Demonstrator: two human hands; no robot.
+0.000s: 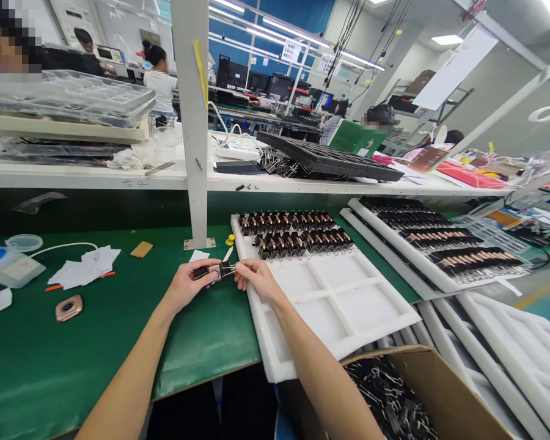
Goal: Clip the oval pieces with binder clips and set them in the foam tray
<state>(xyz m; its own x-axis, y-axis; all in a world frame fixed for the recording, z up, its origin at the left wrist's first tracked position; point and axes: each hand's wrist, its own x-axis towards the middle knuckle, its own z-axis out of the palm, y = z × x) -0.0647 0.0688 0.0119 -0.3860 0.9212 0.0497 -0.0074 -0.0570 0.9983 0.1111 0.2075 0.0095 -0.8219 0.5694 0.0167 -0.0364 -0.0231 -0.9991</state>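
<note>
My left hand (189, 286) is closed around a small rose-gold and black piece (214, 272) that looks like a watch case. A black binder clip (226, 267) sits at the right end of that piece. My right hand (259, 278) pinches the clip's silver wire handles. Just right of my hands lies a white foam tray (297, 281), with two rows of clipped pieces (282, 243) along its far part. A loose rose-gold watch case (69, 308) rests on the green mat (119, 342) to the left.
An open cardboard box (444, 373) full of binder clips stands below the tray. More filled foam trays (412, 256) are stacked at the right. White papers (87, 267), a tan block (142, 249) and a bottle (13, 266) lie left. A post (195, 122) and shelf edge (302, 186) stand ahead.
</note>
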